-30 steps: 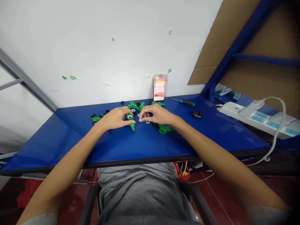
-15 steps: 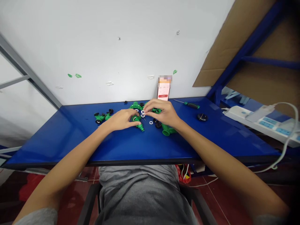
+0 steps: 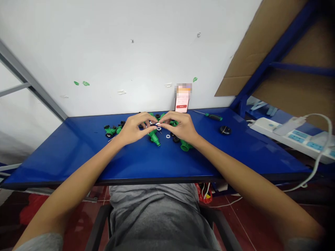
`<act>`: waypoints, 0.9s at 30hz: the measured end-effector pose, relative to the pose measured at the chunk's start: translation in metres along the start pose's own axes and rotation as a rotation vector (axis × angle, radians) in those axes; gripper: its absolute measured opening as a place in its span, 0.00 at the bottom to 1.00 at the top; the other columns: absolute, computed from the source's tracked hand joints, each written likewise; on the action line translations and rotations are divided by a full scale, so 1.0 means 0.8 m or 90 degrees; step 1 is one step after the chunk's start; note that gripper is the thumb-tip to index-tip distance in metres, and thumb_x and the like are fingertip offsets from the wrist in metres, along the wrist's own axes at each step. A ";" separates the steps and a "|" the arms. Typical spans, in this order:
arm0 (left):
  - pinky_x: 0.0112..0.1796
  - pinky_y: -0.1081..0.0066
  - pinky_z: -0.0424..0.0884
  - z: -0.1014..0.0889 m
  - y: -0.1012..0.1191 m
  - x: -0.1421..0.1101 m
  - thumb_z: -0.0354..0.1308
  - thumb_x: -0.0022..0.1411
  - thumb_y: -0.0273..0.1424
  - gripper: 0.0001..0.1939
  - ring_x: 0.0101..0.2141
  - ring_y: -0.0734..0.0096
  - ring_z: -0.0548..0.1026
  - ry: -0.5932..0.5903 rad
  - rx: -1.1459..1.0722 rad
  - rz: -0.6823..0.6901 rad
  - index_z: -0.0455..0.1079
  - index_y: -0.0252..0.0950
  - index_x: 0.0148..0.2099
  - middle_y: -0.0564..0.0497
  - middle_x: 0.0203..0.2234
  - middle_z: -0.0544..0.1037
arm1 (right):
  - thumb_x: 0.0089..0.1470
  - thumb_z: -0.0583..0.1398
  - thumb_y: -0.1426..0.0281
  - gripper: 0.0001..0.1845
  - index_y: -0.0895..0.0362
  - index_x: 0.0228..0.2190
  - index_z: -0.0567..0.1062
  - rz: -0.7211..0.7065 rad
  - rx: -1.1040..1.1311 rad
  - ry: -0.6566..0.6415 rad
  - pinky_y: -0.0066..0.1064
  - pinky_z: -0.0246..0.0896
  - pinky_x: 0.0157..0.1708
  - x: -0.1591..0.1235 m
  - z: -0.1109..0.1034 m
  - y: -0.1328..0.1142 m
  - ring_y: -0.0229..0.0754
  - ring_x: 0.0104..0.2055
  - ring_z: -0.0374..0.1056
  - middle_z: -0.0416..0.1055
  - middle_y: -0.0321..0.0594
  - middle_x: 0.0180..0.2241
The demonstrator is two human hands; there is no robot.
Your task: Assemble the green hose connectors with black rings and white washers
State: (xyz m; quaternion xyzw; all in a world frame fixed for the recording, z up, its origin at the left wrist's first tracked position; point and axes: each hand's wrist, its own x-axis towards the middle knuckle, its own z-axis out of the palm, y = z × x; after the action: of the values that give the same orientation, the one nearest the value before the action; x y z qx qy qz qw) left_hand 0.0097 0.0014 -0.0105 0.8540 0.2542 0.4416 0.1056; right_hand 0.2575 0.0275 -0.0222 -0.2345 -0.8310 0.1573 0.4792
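My right hand (image 3: 180, 125) pinches a small white ring (image 3: 157, 124) between thumb and fingertips. Close to that ring, my left hand (image 3: 134, 129) is curved with its thumb and fingers apart; whether its fingertips touch the ring I cannot tell. Beneath the hands lies a green plastic pipe fitting (image 3: 154, 137) on the blue table (image 3: 157, 162). A second white ring (image 3: 158, 129) shows just below the fingertips, and another white ring (image 3: 168, 136) lies to the right. Beside my right hand are a black ring-shaped part (image 3: 176, 138) and a green fitting (image 3: 185, 145), both partly covered.
More green fittings with black parts (image 3: 110, 131) lie left of my left hand. A phone (image 3: 181, 101) leans against the wall. On the right are a screwdriver (image 3: 213, 116), a round black object (image 3: 225, 130) and a white power strip (image 3: 293, 137).
My left hand has moved off the green fitting and up toward the white ring, its fingers now near it. My right hand still pinches the ring, slightly lower.
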 end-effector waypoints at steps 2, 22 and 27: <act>0.34 0.75 0.78 0.005 0.000 -0.001 0.65 0.75 0.39 0.11 0.32 0.75 0.80 0.016 0.010 0.011 0.81 0.37 0.46 0.49 0.37 0.83 | 0.67 0.69 0.55 0.13 0.51 0.37 0.85 0.010 0.001 0.006 0.38 0.71 0.36 -0.002 0.005 0.000 0.42 0.32 0.74 0.82 0.40 0.34; 0.38 0.65 0.77 -0.028 -0.060 -0.004 0.62 0.71 0.33 0.04 0.33 0.64 0.83 -0.031 0.218 -0.204 0.76 0.39 0.44 0.48 0.37 0.87 | 0.70 0.61 0.67 0.08 0.54 0.42 0.81 0.020 -0.083 -0.149 0.39 0.71 0.46 -0.003 0.015 0.028 0.46 0.42 0.76 0.80 0.44 0.42; 0.39 0.66 0.78 -0.037 -0.067 -0.004 0.67 0.68 0.34 0.11 0.35 0.64 0.85 -0.006 0.194 -0.240 0.77 0.41 0.51 0.49 0.40 0.88 | 0.65 0.61 0.71 0.08 0.55 0.39 0.82 0.080 -0.154 -0.126 0.39 0.70 0.44 0.005 -0.006 0.040 0.48 0.41 0.77 0.83 0.44 0.40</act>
State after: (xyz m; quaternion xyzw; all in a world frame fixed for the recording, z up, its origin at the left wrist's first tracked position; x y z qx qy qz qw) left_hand -0.0338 0.0436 -0.0172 0.7996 0.4724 0.3664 0.0577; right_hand 0.2676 0.0569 -0.0322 -0.3250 -0.8708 0.1083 0.3527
